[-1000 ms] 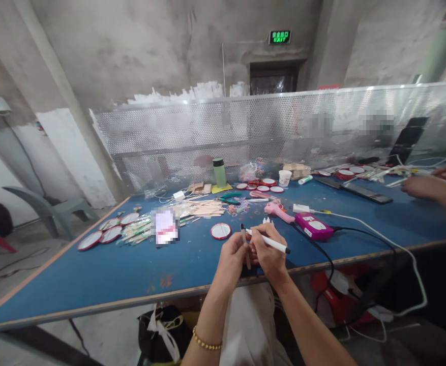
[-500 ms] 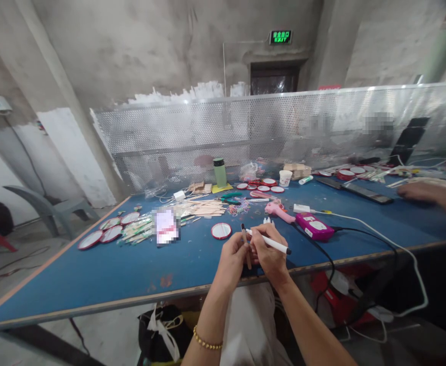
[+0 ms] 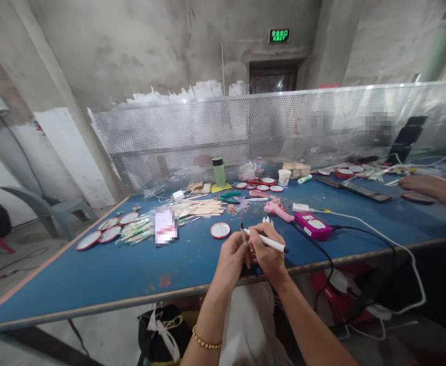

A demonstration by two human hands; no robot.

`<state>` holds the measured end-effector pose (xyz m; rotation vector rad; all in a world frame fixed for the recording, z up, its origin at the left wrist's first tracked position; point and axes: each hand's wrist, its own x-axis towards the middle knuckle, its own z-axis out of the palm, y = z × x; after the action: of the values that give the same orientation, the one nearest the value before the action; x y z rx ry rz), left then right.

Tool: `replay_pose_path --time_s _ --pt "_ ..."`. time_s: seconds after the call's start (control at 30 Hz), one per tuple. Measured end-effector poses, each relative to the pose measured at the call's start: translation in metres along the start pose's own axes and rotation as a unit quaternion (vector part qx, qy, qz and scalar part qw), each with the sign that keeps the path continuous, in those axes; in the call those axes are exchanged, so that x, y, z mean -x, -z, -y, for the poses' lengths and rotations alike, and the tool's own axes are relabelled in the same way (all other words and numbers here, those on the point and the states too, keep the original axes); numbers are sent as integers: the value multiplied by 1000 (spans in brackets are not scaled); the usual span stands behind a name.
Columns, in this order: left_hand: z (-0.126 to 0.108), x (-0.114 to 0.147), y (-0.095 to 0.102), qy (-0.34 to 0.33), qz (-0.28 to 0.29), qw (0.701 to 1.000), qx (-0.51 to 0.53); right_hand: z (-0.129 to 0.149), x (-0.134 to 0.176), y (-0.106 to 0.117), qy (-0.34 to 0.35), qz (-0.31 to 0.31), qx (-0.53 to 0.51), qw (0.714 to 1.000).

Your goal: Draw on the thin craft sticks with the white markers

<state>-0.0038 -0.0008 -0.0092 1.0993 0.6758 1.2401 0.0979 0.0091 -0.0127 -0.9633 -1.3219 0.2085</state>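
Between the fingers of my left hand, closed, is a thin flat wooden stick with a dark tip, held tilted near the table's front edge. My right hand is closed on a white marker with a black end. The marker's other end meets the stick just below its dark part; whether it touches is too small to tell. Beyond my hands lies a round white disc with a red rim. Several white pointed tips show just behind my right hand.
A pink glue gun and a purple box with cables lie to the right. Farther back are wooden sticks, green-handled pliers, a green bottle and a paper cup. Another person's hand is at far right.
My hands, the stick and the marker keep nearly the same pose. At far right, the other person's near hand has shifted, uncovering a dark flat object, and their farther hand has left view.
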Motion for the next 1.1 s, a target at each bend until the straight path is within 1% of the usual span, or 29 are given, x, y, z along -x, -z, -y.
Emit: replay_pose_path --time_s 0.2,0.47,0.63,0.77,0.97,1.1 --pt "-2 0 -1 -3 1 1000 -9 -1 -1 0 19 0 12 1000" --pt "-2 0 -2 -9 -11 1000 -25 0 -1 0 16 10 14 1000" --pt "0 -1 -2 -8 -3 1000 -27 0 -2 0 28 2 13 1000" --pt "0 -2 -2 -5 -11 1000 -26 0 -1 1 32 -7 20 999" --pt "0 -1 -1 2 -12 1000 -27 -1 0 1 9 -11 16 1000" --pt "0 -1 0 6 -13 1000 -19 -1 -1 0 10 -8 6 1000"
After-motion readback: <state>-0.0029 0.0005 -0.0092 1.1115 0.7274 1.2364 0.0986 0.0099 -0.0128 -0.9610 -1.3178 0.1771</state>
